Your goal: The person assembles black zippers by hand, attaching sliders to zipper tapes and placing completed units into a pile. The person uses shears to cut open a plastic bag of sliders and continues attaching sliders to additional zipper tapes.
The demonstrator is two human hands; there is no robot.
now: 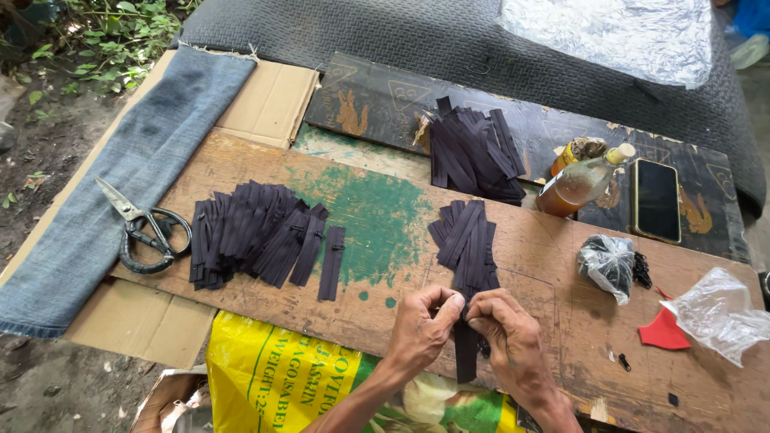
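My left hand (423, 329) and my right hand (507, 337) pinch the upper end of one short black zipper strip (465, 357) near the front edge of a worn wooden board (553, 265). Fingertips of both hands meet over the strip. Just beyond them lies a small fan of black zipper strips (468, 240). A wide row of the same strips (257, 232) lies to the left, and a loose pile (473, 152) sits further back.
Black-handled scissors (144, 228) rest on folded denim (128, 176) at left. At right: a bottle of amber liquid (581, 180), a dark phone (656, 200), a knotted plastic bag of small parts (608, 265), a red scrap (664, 330), clear plastic (722, 313). A yellow sack (281, 377) lies below.
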